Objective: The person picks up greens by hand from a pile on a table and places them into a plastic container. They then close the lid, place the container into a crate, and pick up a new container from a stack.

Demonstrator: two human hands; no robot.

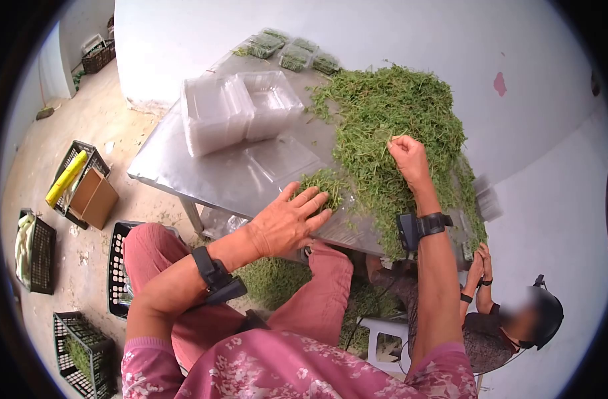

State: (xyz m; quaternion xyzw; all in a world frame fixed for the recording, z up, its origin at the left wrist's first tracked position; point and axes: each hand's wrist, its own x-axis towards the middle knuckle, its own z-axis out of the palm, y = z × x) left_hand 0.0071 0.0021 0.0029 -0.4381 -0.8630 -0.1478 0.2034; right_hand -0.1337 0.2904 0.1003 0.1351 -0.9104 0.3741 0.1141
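Note:
My left hand (287, 223) lies with spread fingers on a small clump of leafy greens (329, 186), which sits at the near side of an open clear plastic box (284, 159). How much of the box lies under the fingers is hidden. Over the big heap of greens (400, 106), my right hand (410, 161) is closed in a pinch, with what looks like a thin sprig at the fingertips. Both wrists carry black strapped devices.
Stacked clear boxes (217, 116) stand on the metal table (164, 156), with filled boxes (295, 58) at its far edge. Black crates (35, 256) line the floor to the left. A co-worker (493, 332) sits at the right, hands by the table's edge.

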